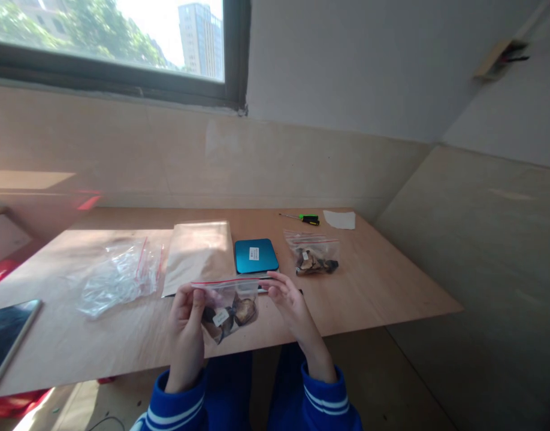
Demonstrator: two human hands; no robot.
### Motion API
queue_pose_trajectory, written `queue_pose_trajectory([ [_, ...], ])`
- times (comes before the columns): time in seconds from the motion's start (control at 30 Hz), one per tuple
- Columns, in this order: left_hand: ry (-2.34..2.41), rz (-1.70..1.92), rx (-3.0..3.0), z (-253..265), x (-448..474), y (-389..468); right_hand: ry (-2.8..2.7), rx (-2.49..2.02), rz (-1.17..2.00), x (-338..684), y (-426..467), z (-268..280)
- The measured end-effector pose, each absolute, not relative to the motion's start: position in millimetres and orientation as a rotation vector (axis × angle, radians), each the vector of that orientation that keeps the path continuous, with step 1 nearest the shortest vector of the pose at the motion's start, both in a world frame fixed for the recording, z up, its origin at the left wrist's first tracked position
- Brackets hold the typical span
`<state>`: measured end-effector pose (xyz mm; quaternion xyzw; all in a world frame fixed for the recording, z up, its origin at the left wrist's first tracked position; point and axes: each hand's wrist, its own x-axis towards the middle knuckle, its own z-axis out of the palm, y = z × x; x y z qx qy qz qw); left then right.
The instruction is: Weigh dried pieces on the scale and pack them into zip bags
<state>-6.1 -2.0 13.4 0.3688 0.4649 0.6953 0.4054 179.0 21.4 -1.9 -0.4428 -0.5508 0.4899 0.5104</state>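
A clear zip-lock bag (235, 297) with a red seal line hangs over the table's front edge. Dark and tan dried slices (244, 311) lie inside it, along with a small white label (221, 317). My left hand (187, 314) grips the bag's upper left corner, thumb in front. At the upper right corner, my right hand (286, 302) has its fingertips on the seal, fingers partly stretched. Just beyond the bag sits a flat blue digital scale (257, 256) with a white sticker, its front edge partly hidden by the bag and my right hand.
A second zip-lock bag of dried slices (317, 260) lies right of the scale. Behind are a screwdriver (308, 219) and white paper (340, 219). To the left lie a brown paper sheet or envelope (198, 251), empty plastic bags (117, 281) and a dark-screened tablet (9, 335).
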Motion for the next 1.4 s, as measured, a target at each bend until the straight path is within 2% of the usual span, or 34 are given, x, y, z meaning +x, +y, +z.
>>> queue_pose_trajectory([
  [0.13, 1.073, 1.743, 0.867, 11, -6, -3, -1.126, -1.056, 1.237, 164, 23, -17],
  [0.33, 1.044, 1.712, 0.805, 7, -9, -3, -0.942, -0.976, 1.382, 147, 22, -11],
  [0.63, 1.134, 1.669, 0.824, 4, -18, -4, -1.129, -1.178, 0.912, 167, 19, -6],
  [0.9, 1.35, 1.72, 0.928, -1, -25, -3, -1.235, -1.237, 0.623, 167, 12, -3],
  [1.23, 1.504, 1.822, 1.023, 10, -21, -3, -1.355, -1.257, 0.461, 169, 16, -10],
  [1.4, 1.4, 1.851, 1.136, 14, -8, -3, -1.462, -1.23, 0.172, 160, 16, 6],
])
